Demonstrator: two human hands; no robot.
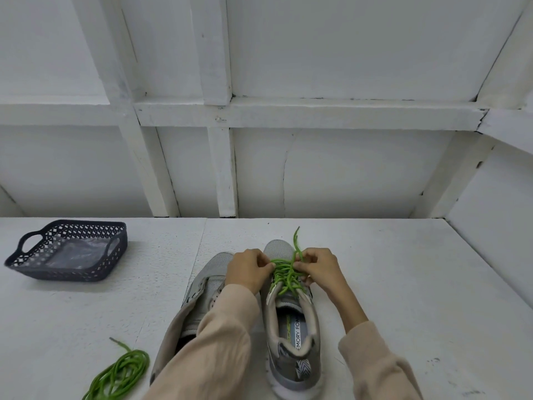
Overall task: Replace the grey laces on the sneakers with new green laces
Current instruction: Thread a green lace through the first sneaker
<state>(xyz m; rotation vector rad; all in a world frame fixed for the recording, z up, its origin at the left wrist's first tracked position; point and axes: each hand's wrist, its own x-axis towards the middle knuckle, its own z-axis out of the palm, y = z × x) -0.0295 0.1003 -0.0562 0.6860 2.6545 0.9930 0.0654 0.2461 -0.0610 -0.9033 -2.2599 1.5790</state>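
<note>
Room: white table [375, 284] against a white panelled wall [346, 168], both plain, so the green stood out.
Laced shoe: the grey sneaker [288, 368] at lower centre-right stood toe away from the person, opening towards them, which put the eyelets within easy reach.
Lace: a green lace [284, 272] crossed over its tongue in several rows, one end poking up past the toe.
Left hand: the left hand [248, 269] pinched the lace at the rows' left edge, seemingly to hold tension.
Right hand: the right hand [320, 268] was curled round strands at the right edge, apparently drawing slack through.
Bare shoe: the other sneaker [207, 281] stood just left, partly under the sleeve, with no lace that I could see. It looked next in line.
Spare lace: a second green lace [121, 373] lay coiled at lower left, close by for that shoe.
Basket: a dark basket [66, 274] sat at middle left, well apart, with something clear inside.
Grey laces: none in sight.
</note>
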